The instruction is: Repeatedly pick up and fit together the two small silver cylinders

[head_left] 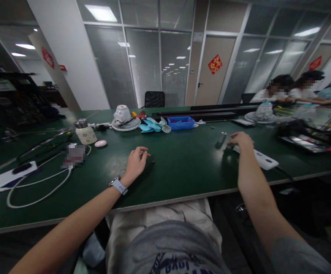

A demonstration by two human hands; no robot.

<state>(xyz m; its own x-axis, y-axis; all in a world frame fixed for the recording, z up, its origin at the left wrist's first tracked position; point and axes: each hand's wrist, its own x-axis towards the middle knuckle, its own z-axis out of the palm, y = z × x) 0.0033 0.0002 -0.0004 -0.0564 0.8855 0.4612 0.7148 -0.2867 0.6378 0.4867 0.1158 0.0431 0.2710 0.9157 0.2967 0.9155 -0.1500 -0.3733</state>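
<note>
My left hand (136,161) rests on the dark green table (182,167) with its fingers curled in a pinch; what they hold is too small to name. A watch with a pale strap (119,186) sits on that wrist. My right hand (241,140) lies palm down with fingers curled over the near end of a white power strip (263,160). A small silver cylinder (222,137) stands just left of that hand.
A dismantled white fan (124,118), light blue fan blades (153,126), a blue tray (181,122), a lidded jar (84,132) and a pink oval piece (100,143) lie at the back. White cable (40,186) loops at left. Other people sit at far right.
</note>
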